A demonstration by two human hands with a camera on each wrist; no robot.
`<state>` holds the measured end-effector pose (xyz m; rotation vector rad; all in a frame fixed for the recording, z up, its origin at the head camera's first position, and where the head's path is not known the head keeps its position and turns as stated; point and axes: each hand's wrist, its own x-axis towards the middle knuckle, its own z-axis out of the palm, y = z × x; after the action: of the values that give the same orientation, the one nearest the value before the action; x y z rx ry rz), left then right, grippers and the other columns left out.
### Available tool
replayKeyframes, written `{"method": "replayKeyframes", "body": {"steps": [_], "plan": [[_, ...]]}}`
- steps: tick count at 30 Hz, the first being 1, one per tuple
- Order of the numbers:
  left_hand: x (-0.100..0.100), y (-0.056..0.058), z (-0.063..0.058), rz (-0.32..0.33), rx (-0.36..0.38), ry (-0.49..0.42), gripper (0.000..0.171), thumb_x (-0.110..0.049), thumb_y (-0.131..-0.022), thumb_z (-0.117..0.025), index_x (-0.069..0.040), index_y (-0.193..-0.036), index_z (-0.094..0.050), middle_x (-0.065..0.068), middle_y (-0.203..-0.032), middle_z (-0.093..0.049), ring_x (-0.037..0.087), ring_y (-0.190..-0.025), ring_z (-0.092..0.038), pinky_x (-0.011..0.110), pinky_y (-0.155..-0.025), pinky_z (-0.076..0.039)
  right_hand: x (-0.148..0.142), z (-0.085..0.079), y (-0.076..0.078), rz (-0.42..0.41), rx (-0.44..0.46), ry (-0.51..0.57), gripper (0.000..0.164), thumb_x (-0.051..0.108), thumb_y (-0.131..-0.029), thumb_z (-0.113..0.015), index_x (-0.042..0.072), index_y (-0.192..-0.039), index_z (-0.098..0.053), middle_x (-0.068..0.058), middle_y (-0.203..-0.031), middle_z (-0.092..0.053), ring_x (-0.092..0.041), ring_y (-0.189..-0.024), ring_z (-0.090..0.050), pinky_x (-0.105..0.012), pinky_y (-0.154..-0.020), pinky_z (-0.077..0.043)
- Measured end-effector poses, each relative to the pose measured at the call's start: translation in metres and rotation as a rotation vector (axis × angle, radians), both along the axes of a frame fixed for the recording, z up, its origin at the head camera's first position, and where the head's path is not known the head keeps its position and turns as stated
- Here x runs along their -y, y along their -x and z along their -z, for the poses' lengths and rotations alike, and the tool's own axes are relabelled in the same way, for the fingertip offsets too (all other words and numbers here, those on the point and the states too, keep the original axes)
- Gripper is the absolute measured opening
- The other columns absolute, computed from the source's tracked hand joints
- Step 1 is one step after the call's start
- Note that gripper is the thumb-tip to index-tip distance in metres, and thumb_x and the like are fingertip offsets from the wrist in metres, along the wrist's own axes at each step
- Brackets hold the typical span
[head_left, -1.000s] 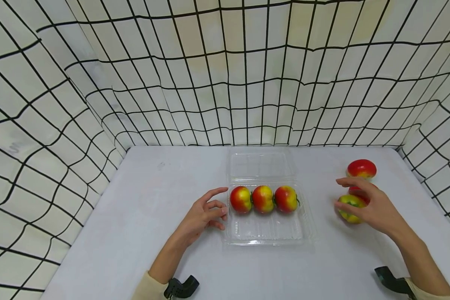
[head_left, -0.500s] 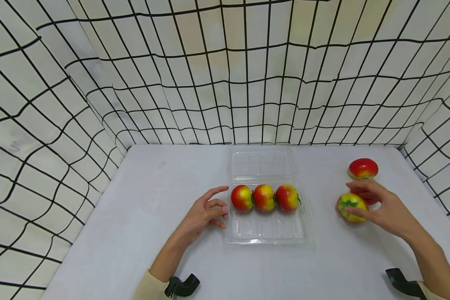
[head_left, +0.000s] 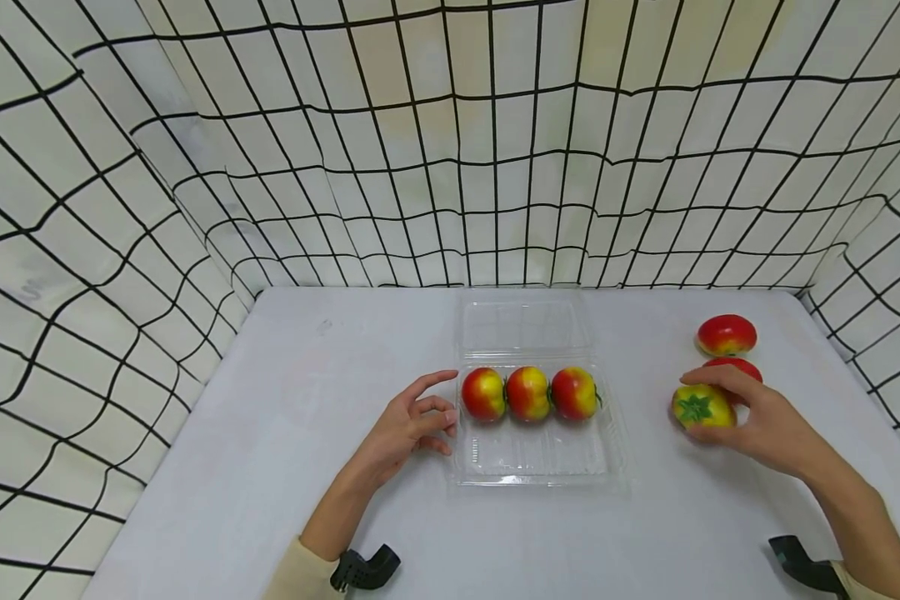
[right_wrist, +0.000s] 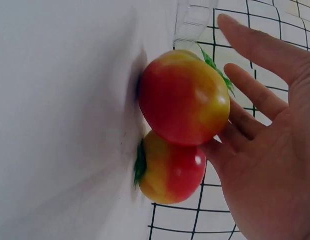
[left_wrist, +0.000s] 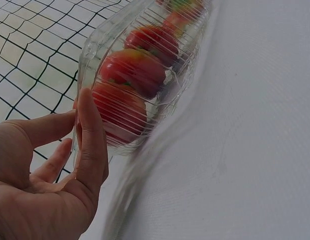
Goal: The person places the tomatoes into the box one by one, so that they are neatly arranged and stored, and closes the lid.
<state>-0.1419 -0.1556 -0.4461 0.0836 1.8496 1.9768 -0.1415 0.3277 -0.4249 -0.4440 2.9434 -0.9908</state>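
My left hand [head_left: 405, 433] is at the left side of a clear plastic clamshell box [head_left: 525, 467]. In the left wrist view, fingers [left_wrist: 92, 140] lie against the box's ribbed wall. Three red-and-yellow toy fruits [head_left: 527, 394] sit in a row inside it. At right, my right hand [head_left: 757, 425] spans another such fruit [head_left: 693, 407], its green leafy top facing up. In the head view, thumb and fingers stand on either side of it. The right wrist view shows the thumb clear of this fruit [right_wrist: 182, 97] and some fingertips hidden behind it.
A second red fruit [head_left: 738, 365] lies partly behind the right hand, and a third [head_left: 726, 335] lies farther back. The box's lid [head_left: 525, 323] is folded back. Black netting [head_left: 495, 158] encloses the white table [head_left: 307, 350] at the back and sides.
The right hand has shifted slightly right, then closed in around the nearest fruit. That fruit's leafy top now shows between thumb and fingers. The left hand and the box have stayed in place.
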Motion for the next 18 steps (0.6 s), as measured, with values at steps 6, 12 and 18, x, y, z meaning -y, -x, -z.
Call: {"method": "replayKeyframes", "body": {"steps": [6,12,18], "plan": [[-0.0004,0.0004,0.0006,0.001,-0.003,-0.008,0.061,-0.009,-0.101,-0.067,-0.023,-0.156,-0.043,0.0,-0.093,-0.066,0.017,-0.081,-0.066,0.03,-0.069,-0.065,0.0069,0.0034,0.0034,-0.019,0.055,-0.024,0.078,0.018,-0.072,-0.095,0.016,-0.141,-0.058,-0.019,-0.143,-0.055,-0.039,-0.125,-0.05,-0.044,-0.086,-0.065],[-0.0005,0.0004,-0.0004,0.003,-0.004,-0.01,0.062,-0.009,-0.101,-0.066,-0.022,-0.156,-0.042,0.0,-0.093,-0.066,0.017,-0.081,-0.066,0.03,-0.07,-0.065,0.0073,0.0058,0.0024,-0.001,0.091,-0.034,0.079,0.018,-0.072,-0.095,0.012,-0.141,-0.057,-0.022,-0.141,-0.054,-0.045,-0.125,-0.05,-0.059,-0.087,-0.063],[0.0,-0.0004,-0.0012,0.0,0.0,-0.003,0.063,-0.009,-0.101,-0.066,-0.021,-0.157,-0.041,-0.001,-0.093,-0.066,0.016,-0.08,-0.066,0.029,-0.07,-0.065,0.0073,0.0067,0.0025,-0.012,0.122,-0.055,0.082,0.026,-0.072,-0.095,0.012,-0.143,-0.056,-0.023,-0.141,-0.054,-0.045,-0.125,-0.049,-0.059,-0.088,-0.062]]}}
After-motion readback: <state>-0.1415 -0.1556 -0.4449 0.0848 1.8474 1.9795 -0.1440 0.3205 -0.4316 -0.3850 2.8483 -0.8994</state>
